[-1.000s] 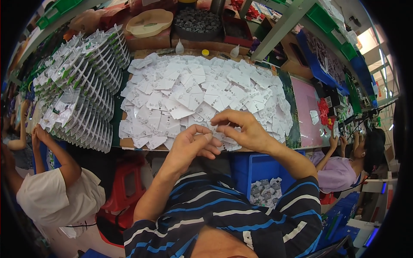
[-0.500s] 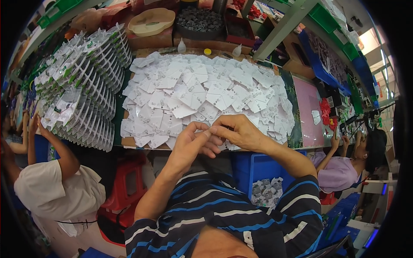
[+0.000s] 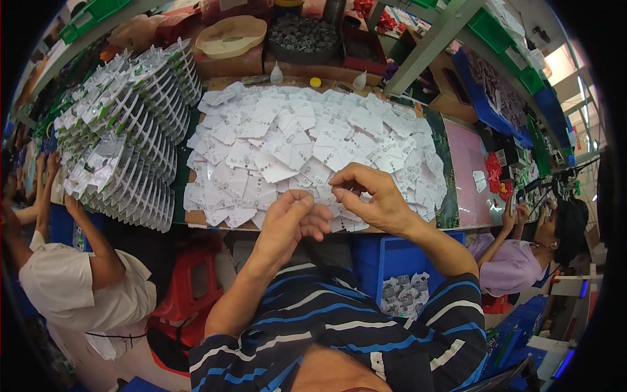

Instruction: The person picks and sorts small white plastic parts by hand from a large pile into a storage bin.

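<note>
A wide, overlapping spread of flat white plastic pieces (image 3: 287,144) with small fittings on them covers the table before me. Over its near edge is my left hand (image 3: 285,221), palm partly up, thumb pressed to the index finger and the others loosely curled. A short gap to the right, my right hand (image 3: 373,197) is held with thumb and index finger curled together over the pieces. Whatever either pinch holds, if anything, is too small to make out.
Tall stacks of white-and-green parts (image 3: 124,130) stand at left. Behind the spread are a cream tray (image 3: 230,36), a bowl of dark parts (image 3: 304,39) and small white bottles (image 3: 276,74). A blue bin (image 3: 369,261) sits below the table edge. People sit on both sides.
My hands, touching at the fingertips before, have come apart. The right moved up and to the right, the left slightly down and left.
</note>
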The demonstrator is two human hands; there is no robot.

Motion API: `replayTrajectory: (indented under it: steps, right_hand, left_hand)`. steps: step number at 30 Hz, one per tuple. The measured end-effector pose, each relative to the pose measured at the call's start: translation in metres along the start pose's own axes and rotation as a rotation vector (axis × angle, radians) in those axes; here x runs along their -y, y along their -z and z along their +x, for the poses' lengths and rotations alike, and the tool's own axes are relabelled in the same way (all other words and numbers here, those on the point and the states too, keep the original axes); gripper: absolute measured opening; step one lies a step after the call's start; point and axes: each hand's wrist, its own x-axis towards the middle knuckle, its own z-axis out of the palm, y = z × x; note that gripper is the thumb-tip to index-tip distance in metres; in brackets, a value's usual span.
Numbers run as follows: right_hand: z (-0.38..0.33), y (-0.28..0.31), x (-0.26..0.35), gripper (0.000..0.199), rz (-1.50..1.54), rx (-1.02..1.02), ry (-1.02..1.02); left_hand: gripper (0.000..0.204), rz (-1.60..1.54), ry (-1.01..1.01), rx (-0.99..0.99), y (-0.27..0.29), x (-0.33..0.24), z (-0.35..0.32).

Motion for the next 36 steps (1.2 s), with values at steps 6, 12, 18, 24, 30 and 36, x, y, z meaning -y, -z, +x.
replayTrajectory:
  steps: [6, 12, 18, 24, 30, 36]
  right_hand:
    - [0.052, 0.041, -0.007, 0.017, -0.224, -0.136, 0.021]
    - [0.177, 0.070, -0.084, 0.023, -0.344, -0.120, -0.056]
    - [0.242, 0.062, -0.159, 0.019, -0.726, -0.023, 0.007]
    - [0.259, 0.056, -0.190, 0.019, -0.840, 0.061, 0.017]
    - [0.259, 0.055, -0.186, 0.019, -0.851, 0.015, -0.024]
    - [0.262, 0.055, -0.194, 0.018, -0.880, 0.030, -0.021]
  left_hand:
    - [0.024, 0.046, 0.082, 0.116, 0.007, 0.009, -0.016]
    - [0.021, 0.011, 0.198, 0.226, 0.007, 0.003, -0.023]
    - [0.023, -0.037, 0.254, 0.199, 0.027, -0.004, -0.030]
    - [0.022, -0.106, 0.293, 0.191, 0.042, -0.001, -0.025]
    - [0.022, -0.107, 0.292, 0.193, 0.045, -0.004, -0.021]
    - [0.022, -0.112, 0.291, 0.169, 0.045, 0.001, -0.030]
